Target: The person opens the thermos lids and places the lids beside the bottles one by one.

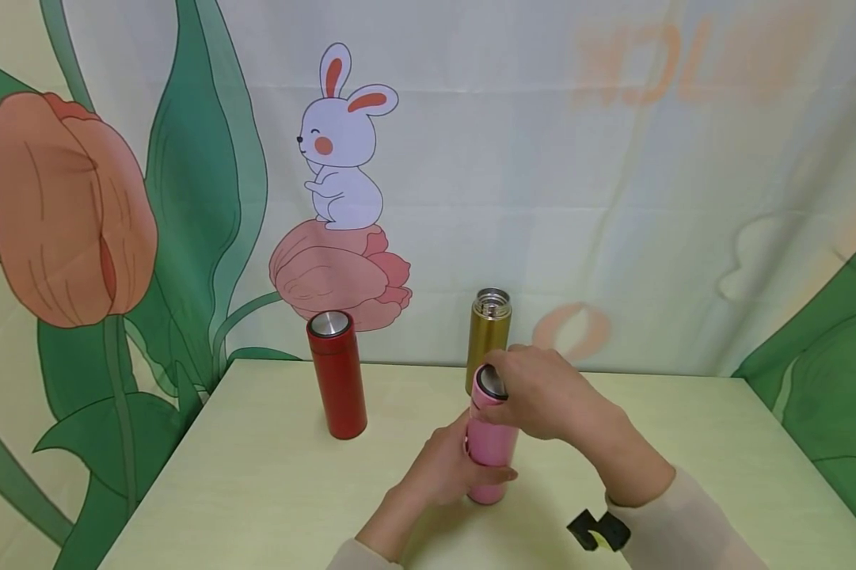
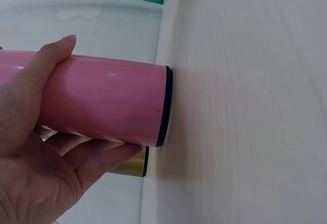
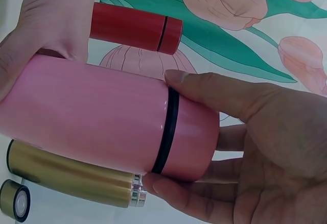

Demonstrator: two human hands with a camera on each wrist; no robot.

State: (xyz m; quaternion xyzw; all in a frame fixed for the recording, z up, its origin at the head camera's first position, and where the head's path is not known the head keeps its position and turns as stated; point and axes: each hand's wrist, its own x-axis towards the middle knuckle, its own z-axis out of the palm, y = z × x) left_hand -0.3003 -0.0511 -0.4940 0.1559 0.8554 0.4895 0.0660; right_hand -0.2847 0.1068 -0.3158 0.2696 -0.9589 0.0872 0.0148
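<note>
A pink thermos flask (image 1: 490, 445) stands upright near the middle of the table. My left hand (image 1: 442, 465) grips its lower body, thumb on one side and fingers on the other. At the top, my right hand (image 1: 547, 394) holds the pink cap (image 3: 194, 137), thumb and fingers around it just past the black ring (image 3: 166, 129). The cap sits on the body. Right behind it is a gold flask (image 1: 489, 332) with its mouth uncovered, its lower part hidden by the pink flask and my hand.
To the left stands a red flask (image 1: 339, 388) with its cap on. A loose gold cap (image 3: 15, 201) lies beside the gold flask's base in the right wrist view. The pale table (image 1: 256, 475) ends at a printed curtain (image 1: 470, 158) behind the flasks.
</note>
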